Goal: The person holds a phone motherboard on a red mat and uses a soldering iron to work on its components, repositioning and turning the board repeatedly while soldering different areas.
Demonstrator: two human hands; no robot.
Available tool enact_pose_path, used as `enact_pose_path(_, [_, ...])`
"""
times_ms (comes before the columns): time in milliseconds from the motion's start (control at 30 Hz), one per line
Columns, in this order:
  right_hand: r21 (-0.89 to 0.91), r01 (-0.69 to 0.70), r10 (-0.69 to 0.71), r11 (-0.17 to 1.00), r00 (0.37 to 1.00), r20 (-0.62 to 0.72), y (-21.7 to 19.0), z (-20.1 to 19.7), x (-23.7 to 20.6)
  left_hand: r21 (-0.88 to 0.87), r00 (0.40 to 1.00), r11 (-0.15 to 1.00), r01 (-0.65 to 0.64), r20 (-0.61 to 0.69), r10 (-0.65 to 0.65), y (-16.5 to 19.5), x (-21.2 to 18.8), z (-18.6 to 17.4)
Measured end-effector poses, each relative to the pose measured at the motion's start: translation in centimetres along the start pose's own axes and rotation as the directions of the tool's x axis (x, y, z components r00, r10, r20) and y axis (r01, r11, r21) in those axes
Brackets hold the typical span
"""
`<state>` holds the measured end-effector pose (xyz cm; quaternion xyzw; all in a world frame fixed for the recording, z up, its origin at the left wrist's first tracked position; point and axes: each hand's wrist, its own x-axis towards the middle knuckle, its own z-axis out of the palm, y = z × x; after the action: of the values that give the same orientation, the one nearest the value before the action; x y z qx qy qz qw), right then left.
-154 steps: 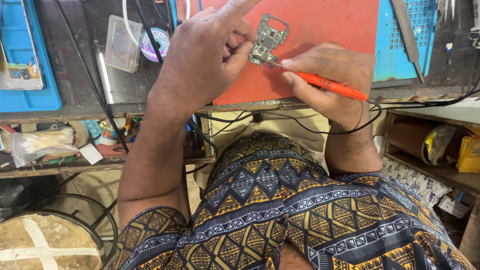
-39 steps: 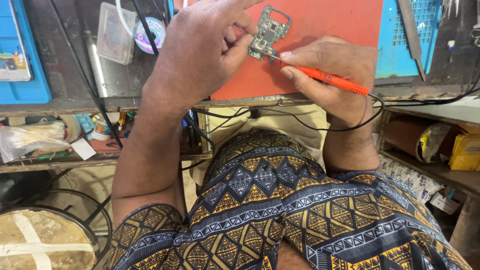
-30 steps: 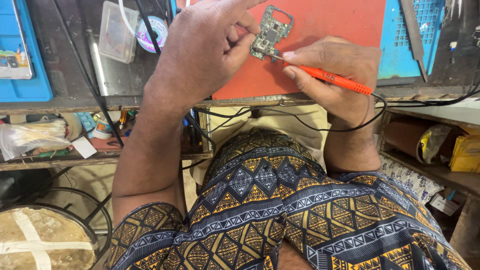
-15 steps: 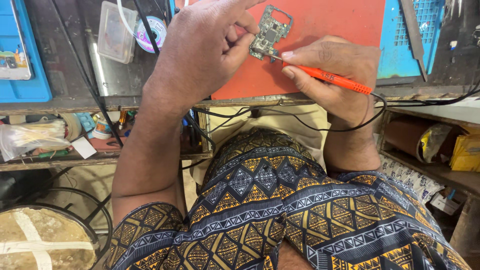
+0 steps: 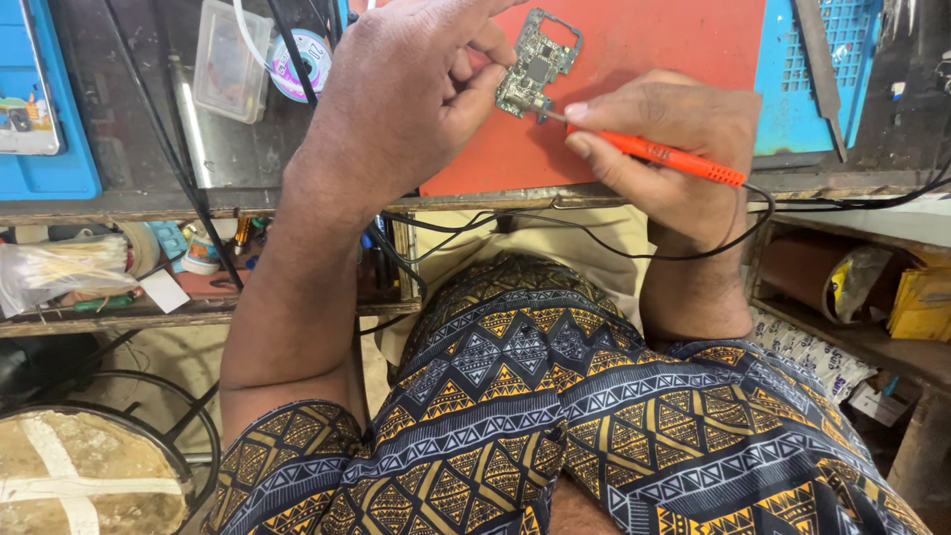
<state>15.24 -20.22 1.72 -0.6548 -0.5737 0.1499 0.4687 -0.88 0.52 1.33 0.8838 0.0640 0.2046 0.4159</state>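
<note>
My left hand (image 5: 396,99) pinches a small green circuit board (image 5: 535,64) between thumb and fingers, holding it just above the red work mat (image 5: 654,45). My right hand (image 5: 674,149) grips a thin orange probe (image 5: 674,157) like a pen. The probe's metal tip touches the lower edge of the board. A black cable (image 5: 594,238) runs from the probe's back end, looping under my right wrist.
A clear plastic box (image 5: 230,64) and a solder spool (image 5: 302,64) sit on the dark bench to the left. Blue trays (image 5: 40,109) flank both sides. A cluttered shelf (image 5: 119,287) lies below left, shelves with packages (image 5: 916,302) at right. My patterned lap fills the foreground.
The board, both hands and the probe stay almost still; only the view shifts slightly over the five seconds.
</note>
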Motion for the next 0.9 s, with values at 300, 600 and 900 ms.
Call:
enact_pose_path(300, [0.005, 0.016, -0.016, 1.000, 1.000, -0.010, 0.49, -0.08, -0.18, 0.052, 1.000, 0.999, 0.001, 0.002, -0.001, 0.28, 0.14, -0.18])
enact_pose_path(600, [0.013, 0.014, -0.014, 1.000, 1.000, -0.017, 0.69, 0.05, -0.18, -0.010, 1.000, 1.000, -0.011, -0.018, 0.011, 0.83, 0.47, -0.43])
enact_pose_path(900, [-0.002, -0.020, 0.020, 1.000, 1.000, 0.008, 0.18, -0.21, 0.09, 0.067, 1.000, 0.997, -0.025, -0.010, 0.026, 0.04, -0.02, -0.06])
